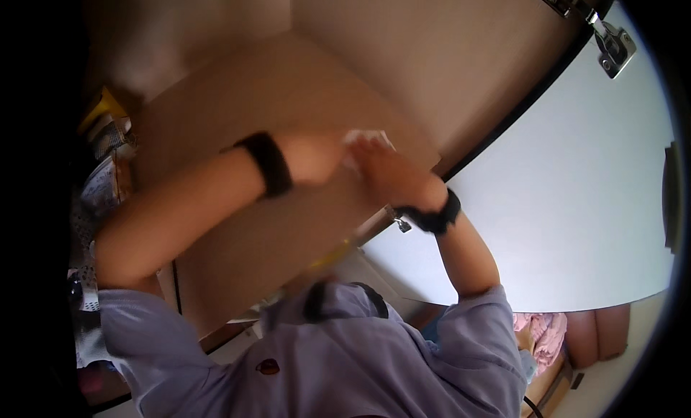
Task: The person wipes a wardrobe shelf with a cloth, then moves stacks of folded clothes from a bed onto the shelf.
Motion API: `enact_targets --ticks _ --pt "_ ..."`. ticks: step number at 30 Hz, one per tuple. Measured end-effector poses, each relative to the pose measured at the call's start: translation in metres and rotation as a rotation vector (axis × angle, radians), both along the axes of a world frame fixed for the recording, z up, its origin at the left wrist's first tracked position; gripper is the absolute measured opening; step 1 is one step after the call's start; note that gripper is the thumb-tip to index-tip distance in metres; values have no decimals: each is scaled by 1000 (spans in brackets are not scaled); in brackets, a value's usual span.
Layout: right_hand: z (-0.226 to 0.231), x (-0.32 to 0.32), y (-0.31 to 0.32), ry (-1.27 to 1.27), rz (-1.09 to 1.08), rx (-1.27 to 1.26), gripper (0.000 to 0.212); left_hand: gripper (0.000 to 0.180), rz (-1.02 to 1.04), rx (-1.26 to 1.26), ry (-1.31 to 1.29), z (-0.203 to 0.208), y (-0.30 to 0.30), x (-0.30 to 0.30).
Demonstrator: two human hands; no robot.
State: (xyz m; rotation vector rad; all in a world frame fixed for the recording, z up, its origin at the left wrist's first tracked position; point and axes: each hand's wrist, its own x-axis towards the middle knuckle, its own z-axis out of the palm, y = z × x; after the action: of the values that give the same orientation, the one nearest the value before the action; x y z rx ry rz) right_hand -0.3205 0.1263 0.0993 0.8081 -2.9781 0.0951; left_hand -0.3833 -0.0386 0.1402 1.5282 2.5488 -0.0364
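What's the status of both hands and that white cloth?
Left hand and right hand together on white cloth, grip unclear. Cloth against shelf panel. Nothing blocking.

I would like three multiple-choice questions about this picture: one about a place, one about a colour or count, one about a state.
1. Where do both hands meet?
A. on the shelf board inside the cupboard
B. on the floor
C. on the hinge

2. What colour are the two wristbands?
A. white
B. black
C. yellow

3. In what state is the cupboard door?
A. shut
B. removed
C. swung open

Answers:
1 A: the left hand and the right hand press a small white cloth-like thing onto the tan shelf board.
2 B: the wristbands on both wrists are black.
3 C: the white door stands open, its metal hinge exposed.
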Motion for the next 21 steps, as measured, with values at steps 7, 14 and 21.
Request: enact_targets --ticks 7,14,21 --pt "24 -93 15 -257 -214 -237 28 35 252 -190 -47 20 50 -58" --pt "21 -108 10 -286 -260 -111 26 31 255 -112 -111 18 39 -66" --pt "46 1 -51 -265 143 54 23 14 -167 -61 -159 26 -22 3"
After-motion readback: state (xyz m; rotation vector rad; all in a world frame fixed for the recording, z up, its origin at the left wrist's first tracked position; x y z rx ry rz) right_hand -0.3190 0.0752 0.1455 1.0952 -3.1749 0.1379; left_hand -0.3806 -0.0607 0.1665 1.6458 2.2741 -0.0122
